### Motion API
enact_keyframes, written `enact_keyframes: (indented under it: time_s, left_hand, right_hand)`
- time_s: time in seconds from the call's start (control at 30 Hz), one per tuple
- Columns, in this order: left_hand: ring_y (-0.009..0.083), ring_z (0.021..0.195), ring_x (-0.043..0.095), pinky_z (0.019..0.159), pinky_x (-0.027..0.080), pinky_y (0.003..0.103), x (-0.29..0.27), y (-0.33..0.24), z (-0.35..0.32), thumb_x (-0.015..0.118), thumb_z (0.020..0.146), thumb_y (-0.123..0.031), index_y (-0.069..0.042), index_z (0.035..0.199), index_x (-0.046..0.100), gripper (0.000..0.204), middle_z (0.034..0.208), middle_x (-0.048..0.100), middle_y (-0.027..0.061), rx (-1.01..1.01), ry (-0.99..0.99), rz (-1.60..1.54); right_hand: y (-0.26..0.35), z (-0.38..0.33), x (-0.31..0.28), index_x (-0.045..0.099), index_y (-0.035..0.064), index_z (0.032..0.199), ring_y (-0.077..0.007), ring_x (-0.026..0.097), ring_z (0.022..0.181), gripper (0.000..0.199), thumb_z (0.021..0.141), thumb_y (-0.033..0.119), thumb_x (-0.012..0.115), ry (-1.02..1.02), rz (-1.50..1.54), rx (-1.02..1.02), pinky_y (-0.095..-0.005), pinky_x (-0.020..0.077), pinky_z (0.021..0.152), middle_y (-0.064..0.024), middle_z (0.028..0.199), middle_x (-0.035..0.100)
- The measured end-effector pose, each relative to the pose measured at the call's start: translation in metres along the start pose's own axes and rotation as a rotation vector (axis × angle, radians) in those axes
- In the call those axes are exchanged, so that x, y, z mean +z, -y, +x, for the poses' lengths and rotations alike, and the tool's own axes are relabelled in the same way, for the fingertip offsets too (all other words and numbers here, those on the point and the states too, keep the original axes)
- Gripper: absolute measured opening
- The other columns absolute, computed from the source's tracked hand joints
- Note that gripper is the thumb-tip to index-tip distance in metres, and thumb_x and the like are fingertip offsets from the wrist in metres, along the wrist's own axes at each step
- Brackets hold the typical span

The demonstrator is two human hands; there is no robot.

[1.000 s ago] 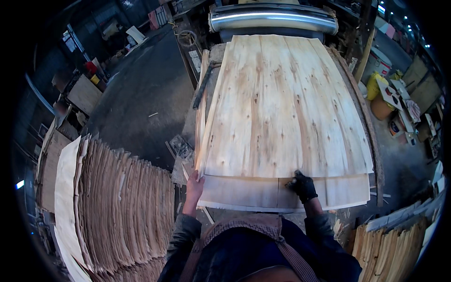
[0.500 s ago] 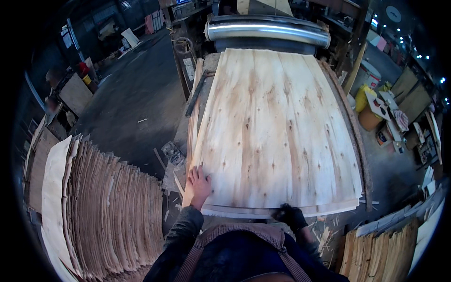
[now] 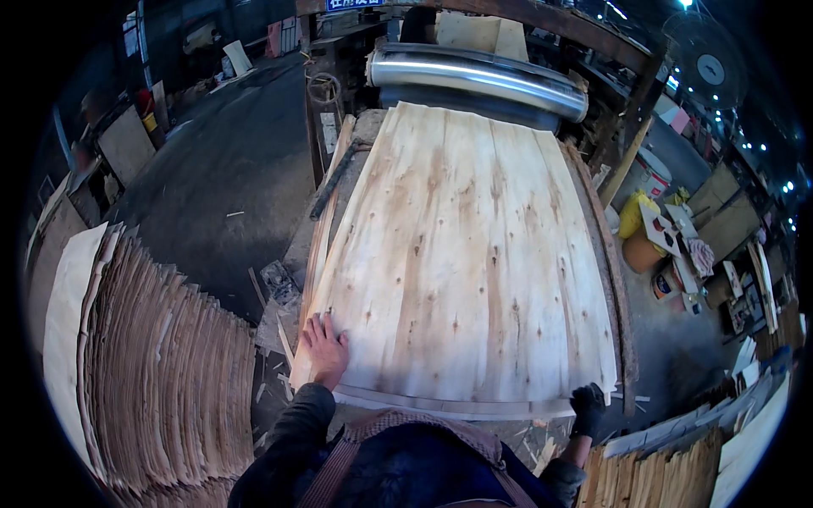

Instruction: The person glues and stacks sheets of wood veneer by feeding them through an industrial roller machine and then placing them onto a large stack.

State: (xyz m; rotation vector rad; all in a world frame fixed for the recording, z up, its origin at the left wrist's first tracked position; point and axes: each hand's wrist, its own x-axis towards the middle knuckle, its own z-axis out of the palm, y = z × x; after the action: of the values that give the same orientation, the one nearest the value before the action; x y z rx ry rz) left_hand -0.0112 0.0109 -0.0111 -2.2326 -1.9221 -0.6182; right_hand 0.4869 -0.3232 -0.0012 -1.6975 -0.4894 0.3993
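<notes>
Under my bare left hand point(image 3: 325, 349), fingers spread flat, lies the near-left corner of the wood veneer sheet point(image 3: 466, 271), in front of the metal roller point(image 3: 478, 80). My gloved right hand point(image 3: 588, 408) has gone from the middle of the near edge out to the right corner; whether its fingers pinch there, I cannot tell. The sheet has come toward me, leaving only a narrow strip of the lower sheet point(image 3: 423, 404) bare, so their near edges look almost level.

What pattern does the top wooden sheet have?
The sheet is pale with brown streaks and dark spots, clearest in the head view.
</notes>
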Motion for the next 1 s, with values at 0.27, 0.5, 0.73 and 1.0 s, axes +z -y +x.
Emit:
enact_keyframes:
  time_s: [0.27, 0.5, 0.73, 1.0]
  left_hand:
    - [0.0345, 0.129, 0.028, 0.106, 0.019, 0.049, 0.003, -0.002, 0.000, 0.055, 0.081, -0.027, -0.007, 0.134, 0.034, 0.061, 0.138, 0.033, 0.0180, -0.053, 0.029, 0.022]
    - [0.0333, 0.130, 0.027, 0.106, 0.019, 0.048, -0.002, -0.004, 0.004, 0.054, 0.083, -0.027, -0.009, 0.135, 0.034, 0.059, 0.138, 0.033, 0.0171, -0.066, 0.069, 0.031]
    - [0.0330, 0.131, 0.025, 0.107, 0.018, 0.047, -0.002, -0.005, 0.015, 0.057, 0.081, -0.025, -0.009, 0.132, 0.038, 0.057, 0.139, 0.031, 0.0180, -0.181, 0.154, -0.026]
    - [0.0336, 0.114, 0.047, 0.099, 0.035, 0.042, 0.027, -0.132, 0.054, 0.061, 0.080, -0.022, -0.001, 0.121, 0.049, 0.047, 0.122, 0.051, 0.0193, 0.016, 0.192, -0.947]
  right_hand:
    - [-0.121, 0.106, -0.146, 0.053, 0.0025, 0.112, -0.0212, 0.054, 0.097, 0.035, 0.079, 0.011, 0.061, -0.737, -0.786, -0.174, -0.0318, 0.0432, 0.086, -0.0119, 0.110, 0.057]
    - [-0.172, 0.144, -0.210, 0.054, 0.0051, 0.106, -0.0185, 0.052, 0.087, 0.026, 0.082, 0.013, 0.058, -0.455, -0.209, 0.352, -0.0310, 0.0431, 0.077, -0.0081, 0.098, 0.054]
    - [-0.096, 0.116, -0.216, 0.055, 0.0077, 0.100, -0.0159, 0.049, 0.077, 0.018, 0.084, 0.015, 0.055, -0.263, 0.368, 0.293, -0.0302, 0.0431, 0.069, -0.0044, 0.087, 0.052]
    - [0.041, 0.003, -0.030, 0.054, 0.0081, 0.098, -0.0146, 0.052, 0.070, 0.017, 0.083, 0.013, 0.056, 0.376, -0.128, -0.164, -0.0297, 0.0459, 0.064, -0.0025, 0.080, 0.054]
